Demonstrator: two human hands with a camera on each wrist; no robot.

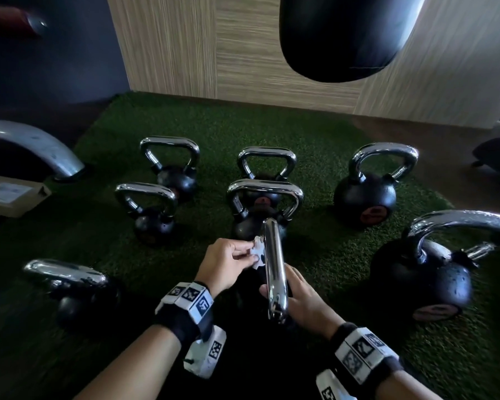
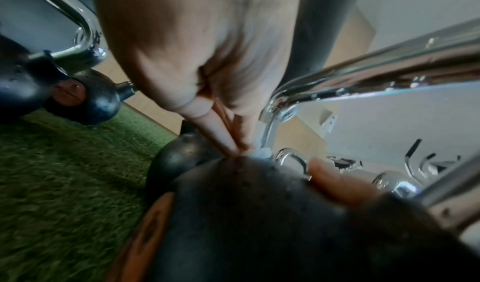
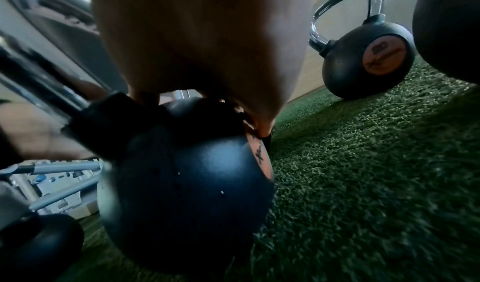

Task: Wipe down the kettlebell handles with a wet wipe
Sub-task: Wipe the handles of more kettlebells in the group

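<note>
The nearest kettlebell stands on green turf, its chrome handle (image 1: 274, 269) seen end-on from above. My left hand (image 1: 247, 252) pinches a small white wet wipe (image 1: 257, 252) and holds it against the left side of that handle. In the left wrist view the wipe (image 2: 262, 153) sits low on the handle's leg (image 2: 270, 126), just above the black ball (image 2: 259, 214). My right hand (image 1: 300, 295) is cupped over the ball to the right of the handle. Its thumb lies on the near side and its fingers curve over the ball (image 3: 187, 184).
Several more chrome-handled kettlebells stand on the turf (image 1: 214, 119), the closest at the left (image 1: 70, 287), the right (image 1: 425, 272) and just behind (image 1: 264, 197). A black punching bag (image 1: 344, 39) hangs ahead. At the left are a cardboard box (image 1: 9, 194) and a metal machine leg (image 1: 41, 148).
</note>
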